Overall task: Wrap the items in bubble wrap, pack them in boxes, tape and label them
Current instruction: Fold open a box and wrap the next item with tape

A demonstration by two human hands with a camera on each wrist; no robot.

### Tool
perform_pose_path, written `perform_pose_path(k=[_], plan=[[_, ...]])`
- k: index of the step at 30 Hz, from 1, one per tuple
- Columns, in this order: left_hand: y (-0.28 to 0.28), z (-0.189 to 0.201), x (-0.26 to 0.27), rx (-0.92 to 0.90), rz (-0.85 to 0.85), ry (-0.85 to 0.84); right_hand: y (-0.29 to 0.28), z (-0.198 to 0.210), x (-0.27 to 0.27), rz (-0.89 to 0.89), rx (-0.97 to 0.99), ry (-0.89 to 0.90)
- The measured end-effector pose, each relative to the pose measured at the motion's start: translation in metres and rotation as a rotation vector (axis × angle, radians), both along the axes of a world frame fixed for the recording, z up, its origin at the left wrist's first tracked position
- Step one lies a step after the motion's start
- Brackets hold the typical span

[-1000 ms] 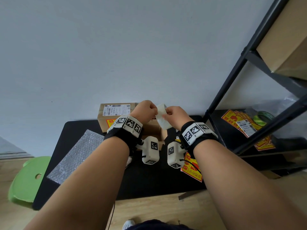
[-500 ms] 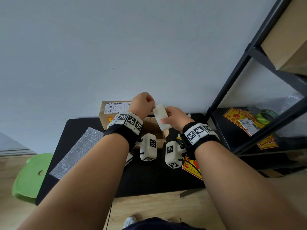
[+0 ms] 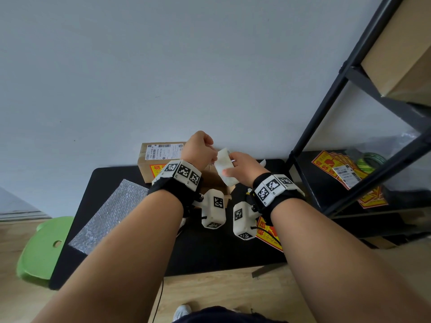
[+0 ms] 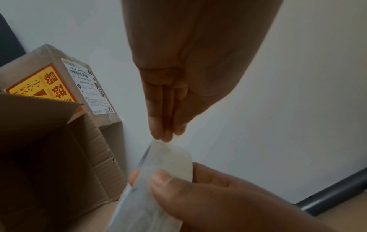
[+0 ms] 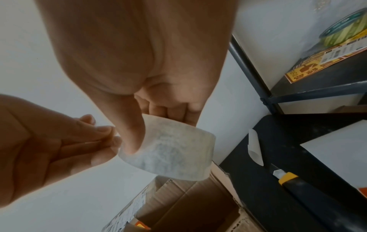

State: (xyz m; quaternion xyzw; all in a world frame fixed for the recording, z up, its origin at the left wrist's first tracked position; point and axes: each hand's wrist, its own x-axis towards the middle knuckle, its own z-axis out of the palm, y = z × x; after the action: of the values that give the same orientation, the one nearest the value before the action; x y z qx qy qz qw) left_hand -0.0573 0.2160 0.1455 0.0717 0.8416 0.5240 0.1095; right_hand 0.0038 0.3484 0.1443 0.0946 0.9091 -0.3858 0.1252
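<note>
A white label sheet is held up above an open cardboard box. My left hand pinches the sheet's top corner with its fingertips. My right hand grips the sheet lower down, thumb on one face and fingers behind. The sheet curves between the two hands. Behind the open box stands a sealed box with a shipping label and a yellow fragile sticker. What lies inside the open box is hidden in shadow.
A bubble wrap sheet lies on the black table at the left, a green stool beyond it. A black rack at right holds fragile stickers and a green tape roll. A utility knife lies on the table.
Both hands have lifted the label sheet a little. My left hand has drawn slightly up and to the left at the sheet's corner.
</note>
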Motion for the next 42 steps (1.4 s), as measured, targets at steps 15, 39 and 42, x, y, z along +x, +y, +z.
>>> perform_pose_path(k=[15,39,42], plan=[[0.002,0.017,0.001,0.153,0.025,0.026,0.004,-0.011,0.007,-0.12,-0.021,0.013],[-0.018,0.02,-0.007,0.248,0.264,0.145,-0.019,0.0,0.002,-0.091,0.009,0.014],[-0.018,0.024,-0.006,0.305,0.266,0.136,-0.02,0.0,0.005,-0.133,0.035,0.016]])
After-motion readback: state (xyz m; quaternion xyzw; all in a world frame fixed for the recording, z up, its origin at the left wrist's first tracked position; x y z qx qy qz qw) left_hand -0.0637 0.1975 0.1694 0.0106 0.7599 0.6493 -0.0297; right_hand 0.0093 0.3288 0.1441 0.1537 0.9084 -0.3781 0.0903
